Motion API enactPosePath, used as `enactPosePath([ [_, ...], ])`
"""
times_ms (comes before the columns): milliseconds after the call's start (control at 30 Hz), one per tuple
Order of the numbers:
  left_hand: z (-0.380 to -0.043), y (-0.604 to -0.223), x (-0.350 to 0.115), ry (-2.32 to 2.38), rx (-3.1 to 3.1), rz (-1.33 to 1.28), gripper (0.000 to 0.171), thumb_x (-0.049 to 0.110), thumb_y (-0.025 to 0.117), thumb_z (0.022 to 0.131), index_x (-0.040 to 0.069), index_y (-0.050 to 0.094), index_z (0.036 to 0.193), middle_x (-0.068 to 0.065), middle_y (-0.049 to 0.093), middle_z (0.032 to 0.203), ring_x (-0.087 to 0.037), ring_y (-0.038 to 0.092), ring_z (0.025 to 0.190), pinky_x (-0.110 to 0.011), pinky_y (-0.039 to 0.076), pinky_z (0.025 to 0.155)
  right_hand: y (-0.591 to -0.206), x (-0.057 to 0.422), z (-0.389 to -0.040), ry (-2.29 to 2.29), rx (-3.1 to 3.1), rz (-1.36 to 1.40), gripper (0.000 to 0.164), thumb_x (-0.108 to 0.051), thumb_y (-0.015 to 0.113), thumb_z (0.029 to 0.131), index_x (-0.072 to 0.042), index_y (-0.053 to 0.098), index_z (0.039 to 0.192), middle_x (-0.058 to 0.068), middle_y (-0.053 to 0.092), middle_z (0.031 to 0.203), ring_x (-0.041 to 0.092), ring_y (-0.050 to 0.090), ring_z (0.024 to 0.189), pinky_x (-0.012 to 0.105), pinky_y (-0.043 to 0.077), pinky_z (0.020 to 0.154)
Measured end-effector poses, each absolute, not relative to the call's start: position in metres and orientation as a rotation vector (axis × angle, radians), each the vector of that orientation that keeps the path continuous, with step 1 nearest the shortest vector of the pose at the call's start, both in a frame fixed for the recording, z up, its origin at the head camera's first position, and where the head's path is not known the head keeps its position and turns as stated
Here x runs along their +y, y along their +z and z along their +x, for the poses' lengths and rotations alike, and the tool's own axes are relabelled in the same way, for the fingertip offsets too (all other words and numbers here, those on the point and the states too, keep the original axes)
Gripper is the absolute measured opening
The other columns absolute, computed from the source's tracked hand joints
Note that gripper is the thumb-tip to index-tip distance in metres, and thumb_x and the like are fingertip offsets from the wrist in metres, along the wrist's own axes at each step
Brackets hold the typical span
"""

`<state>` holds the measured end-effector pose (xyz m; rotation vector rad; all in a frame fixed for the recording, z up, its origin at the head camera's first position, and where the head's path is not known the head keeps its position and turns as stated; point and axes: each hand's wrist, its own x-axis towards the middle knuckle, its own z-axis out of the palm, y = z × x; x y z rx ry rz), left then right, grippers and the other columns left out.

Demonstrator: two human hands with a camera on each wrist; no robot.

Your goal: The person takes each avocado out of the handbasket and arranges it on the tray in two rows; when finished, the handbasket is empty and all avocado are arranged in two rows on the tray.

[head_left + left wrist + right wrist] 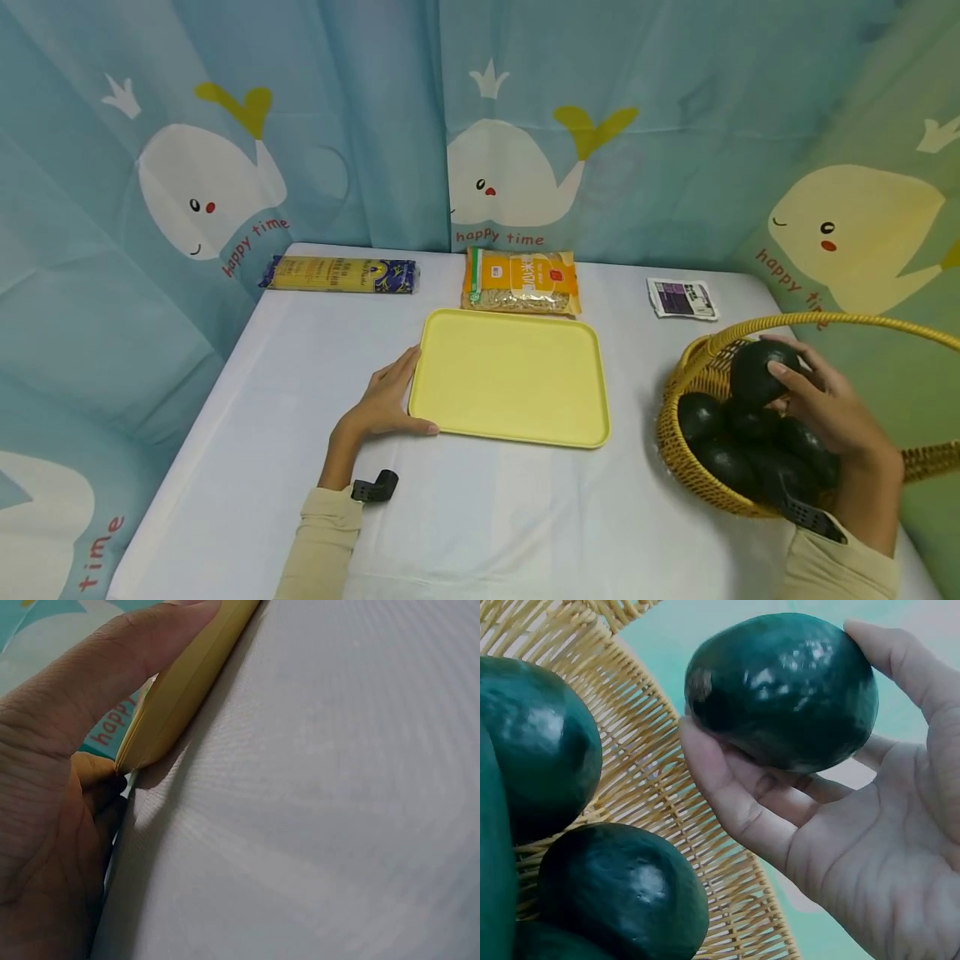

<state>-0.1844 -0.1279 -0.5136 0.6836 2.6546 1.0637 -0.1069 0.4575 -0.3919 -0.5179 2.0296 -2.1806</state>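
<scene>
Right hand (828, 408) holds one dark green fruit (763, 372) between thumb and fingers at the 1 o'clock side of the wicker basket (693, 477), more fruits (699, 414) inside it. Left hand (386, 400), thumb spread wide from its fingers, touches the yellow tray (510, 379) at its 8 o'clock corner. About the tray: basket between 3 and 4 o'clock, yellow-and-blue packet (330, 275) at 10, orange bag (521, 282) at 12, white-and-purple sachet (682, 299) at 2.

The fruit (780, 690) has glossy, faintly bumpy skin. The basket (690, 471) is coarse, woven wicker. The tray (510, 375) looks like smooth, satin plastic; the grain bag (520, 282), shiny plastic film. The curtain (375, 125) is creased matt cloth; finely ribbed cloth covers the surface (525, 517).
</scene>
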Motion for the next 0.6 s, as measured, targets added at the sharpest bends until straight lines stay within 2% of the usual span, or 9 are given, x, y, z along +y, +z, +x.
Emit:
enactPosePath([
  [100, -0.184, -0.513, -0.128, 1.062, 2.652, 0.682, 0.136, 0.054, 0.086, 0.060, 0.008, 0.004, 0.158, -0.012, 0.008, 0.165, -0.029, 0.013, 0.152, -0.056, 0.015, 0.117, -0.392, 0.455, -0.107, -2.202, 1.904, -0.659, 0.054, 0.012, 0.018, 0.101, -0.001, 0.017, 0.153, 0.007, 0.057, 0.127, 0.017, 0.068, 0.105, 0.031, 0.059, 0.074],
  [233, -0.184, -0.513, -0.128, 1.048, 2.658, 0.684, 0.136, 0.055, 0.085, 0.060, 0.007, 0.003, 0.158, -0.013, 0.008, 0.165, -0.030, 0.013, 0.152, -0.056, 0.015, 0.117, -0.391, 0.452, -0.103, -2.192, 1.873, -0.737, 0.056, 0.014, 0.017, 0.100, 0.000, 0.012, 0.154, 0.009, 0.051, 0.133, 0.019, 0.066, 0.111, 0.033, 0.060, 0.077],
  [433, -0.183, -0.514, -0.128, 1.046, 2.651, 0.676, 0.136, 0.054, 0.086, 0.061, 0.008, 0.002, 0.158, -0.012, 0.007, 0.165, -0.029, 0.013, 0.152, -0.056, 0.015, 0.118, -0.386, 0.445, -0.088, -2.007, 2.149, -0.646, 0.062, 0.018, 0.029, 0.097, 0.001, 0.013, 0.154, 0.003, 0.049, 0.134, 0.010, 0.065, 0.107, 0.029, 0.058, 0.070],
  [600, -0.182, -0.514, -0.128, 1.051, 2.644, 0.664, 0.135, 0.053, 0.086, 0.062, 0.009, 0.003, 0.158, -0.011, 0.007, 0.165, -0.031, 0.012, 0.152, -0.057, 0.014, 0.117, -0.378, 0.435, -0.074, -1.650, 2.536, -0.507, 0.063, 0.015, 0.038, 0.095, -0.002, 0.020, 0.153, -0.005, 0.041, 0.140, 0.003, 0.063, 0.098, 0.029, 0.054, 0.064],
])
